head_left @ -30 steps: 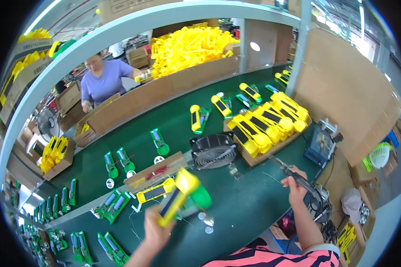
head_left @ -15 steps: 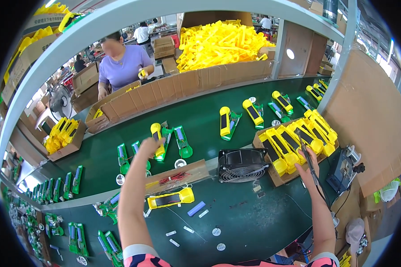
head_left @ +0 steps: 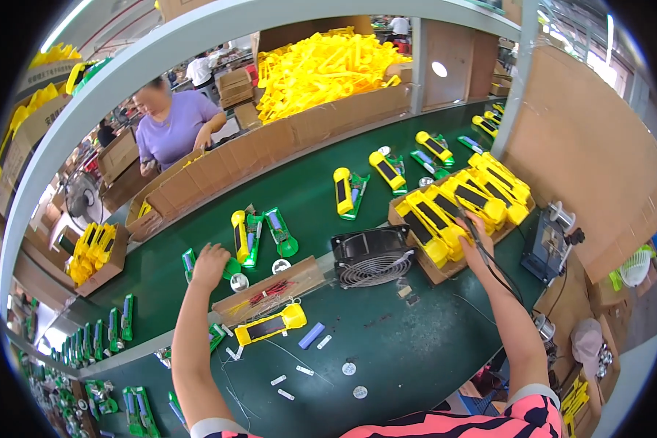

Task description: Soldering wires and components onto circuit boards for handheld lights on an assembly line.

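Note:
My left hand (head_left: 210, 267) is over the belt, fingers bent down around a green lamp housing (head_left: 231, 269); its fingertips are partly hidden. Another green housing (head_left: 188, 261) lies just left of it. My right hand (head_left: 477, 235) is closed on a dark soldering iron (head_left: 463, 214) with a black cable, above a carton (head_left: 445, 273) of yellow lamp shells (head_left: 432, 228) with dark panels. On the near bench, between my forearms, a yellow shell (head_left: 271, 325) lies beside a blue cylindrical battery cell (head_left: 312, 335) and small white strips (head_left: 304, 370).
A black fan (head_left: 372, 255) stands between my hands, beside a cardboard tray (head_left: 299, 277) of red and black wires. More yellow and green lamp parts (head_left: 352, 191) lie along the belt. A soldering station (head_left: 547, 244) stands at right. Across the belt, a person (head_left: 175, 120) works behind cardboard.
My left hand has moved left and nearer, from beside a yellow shell to a green housing. My right hand stays by the carton with the soldering iron. The person opposite has lowered a raised hand.

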Demonstrator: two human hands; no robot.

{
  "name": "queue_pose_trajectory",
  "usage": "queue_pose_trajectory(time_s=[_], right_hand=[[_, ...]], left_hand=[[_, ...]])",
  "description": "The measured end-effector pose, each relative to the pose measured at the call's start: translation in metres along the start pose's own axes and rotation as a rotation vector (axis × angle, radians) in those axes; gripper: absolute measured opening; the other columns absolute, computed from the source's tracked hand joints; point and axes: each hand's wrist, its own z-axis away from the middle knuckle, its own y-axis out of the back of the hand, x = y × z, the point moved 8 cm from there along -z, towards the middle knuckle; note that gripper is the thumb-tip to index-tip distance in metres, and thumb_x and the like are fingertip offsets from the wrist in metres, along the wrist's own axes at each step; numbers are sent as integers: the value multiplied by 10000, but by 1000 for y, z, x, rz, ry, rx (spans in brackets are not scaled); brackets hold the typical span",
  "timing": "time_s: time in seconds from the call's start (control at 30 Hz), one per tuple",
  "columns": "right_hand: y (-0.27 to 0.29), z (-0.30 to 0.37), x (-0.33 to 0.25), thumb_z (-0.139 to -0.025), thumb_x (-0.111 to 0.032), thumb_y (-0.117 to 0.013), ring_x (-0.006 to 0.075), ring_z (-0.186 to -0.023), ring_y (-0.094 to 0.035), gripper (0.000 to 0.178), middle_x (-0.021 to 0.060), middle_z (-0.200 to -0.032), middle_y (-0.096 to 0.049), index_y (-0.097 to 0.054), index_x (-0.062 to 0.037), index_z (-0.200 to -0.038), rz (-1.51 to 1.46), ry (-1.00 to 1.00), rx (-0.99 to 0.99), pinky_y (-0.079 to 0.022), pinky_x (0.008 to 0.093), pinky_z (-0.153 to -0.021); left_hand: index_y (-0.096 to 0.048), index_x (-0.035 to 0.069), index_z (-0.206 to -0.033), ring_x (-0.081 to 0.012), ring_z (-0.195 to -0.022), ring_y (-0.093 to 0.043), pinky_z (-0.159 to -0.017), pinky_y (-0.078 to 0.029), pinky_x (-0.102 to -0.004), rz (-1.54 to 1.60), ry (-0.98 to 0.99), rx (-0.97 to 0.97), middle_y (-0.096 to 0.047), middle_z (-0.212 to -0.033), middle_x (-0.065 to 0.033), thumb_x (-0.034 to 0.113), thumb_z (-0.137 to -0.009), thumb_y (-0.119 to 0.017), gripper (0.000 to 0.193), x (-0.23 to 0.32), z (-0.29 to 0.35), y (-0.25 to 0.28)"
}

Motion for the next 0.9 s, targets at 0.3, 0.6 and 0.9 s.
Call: queue_pose_trajectory(time_s=[0.3,0.6,0.9], right_hand=[[22,-6,-3,-778,-5,-481,312,-922,-546,296,123,-911,-597,-520,-107,-1053,189,61,288,-416,368,-819],[78,84,-76,-861,24,-451,210,-977,-564,266,142,-1032,-572,-418,35,-1126,-80,120,283,-415,281,-871],[5,200,-113,-735,-123,-675,229,-642,-540,220,102,-699,-533,-601,-106,-941,-73,-62,-75,-416,288,-560]], left_hand=[[-532,48,-679,-295,-620,-550,-597,-441,-400,316,-141,72,-548,-654,-128,376,-571,-717,391,166,57,228],[-522,14,-847,-235,-689,-547,-628,-407,-344,593,-169,-93,-543,-739,-101,565,-520,-683,661,341,156,162],[-453,-59,-1078,-175,-794,-601,-740,-469,-250,2109,666,-15,-621,-870,-146,-47,-814,-507,269,333,158,114]])
